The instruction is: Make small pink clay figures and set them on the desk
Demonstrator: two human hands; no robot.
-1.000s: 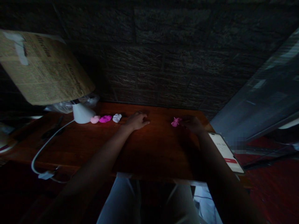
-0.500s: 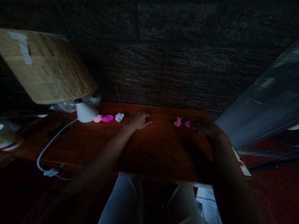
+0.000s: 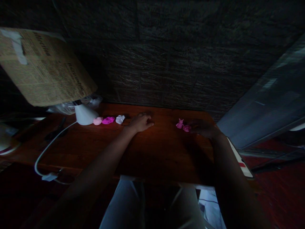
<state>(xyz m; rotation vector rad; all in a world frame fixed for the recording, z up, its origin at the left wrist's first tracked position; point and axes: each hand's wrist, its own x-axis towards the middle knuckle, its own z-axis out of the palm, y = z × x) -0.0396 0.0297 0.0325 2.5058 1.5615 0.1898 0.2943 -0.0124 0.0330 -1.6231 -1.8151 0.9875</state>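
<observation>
My left hand (image 3: 141,122) rests on the wooden table with its fingers loosely bent and a gap between thumb and forefinger; nothing shows in it. My right hand (image 3: 202,128), dark in shadow, has its fingertips on a crumpled pink lump (image 3: 187,128) that looks like modelling clay. Right beside that lump, on its left, stands a small pink figure (image 3: 179,123) with two ear-like points. Left of my left hand lie a whitish lump (image 3: 120,119), a bright magenta lump (image 3: 108,120) and a pale pink lump (image 3: 98,121), in a row.
A lamp with a white base (image 3: 84,115) and a newspaper-print shade (image 3: 50,70) stands at the left, its white cable (image 3: 43,152) hanging over the front edge. Dark scissors (image 3: 56,129) lie near it. A phone-like flat object (image 3: 240,159) is at the right edge. A dark brick wall (image 3: 152,63) rises behind.
My right hand has moved left with the crumpled pink lump, which now sits up against the pink figure. My left hand stays in place. The view has shifted slightly.
</observation>
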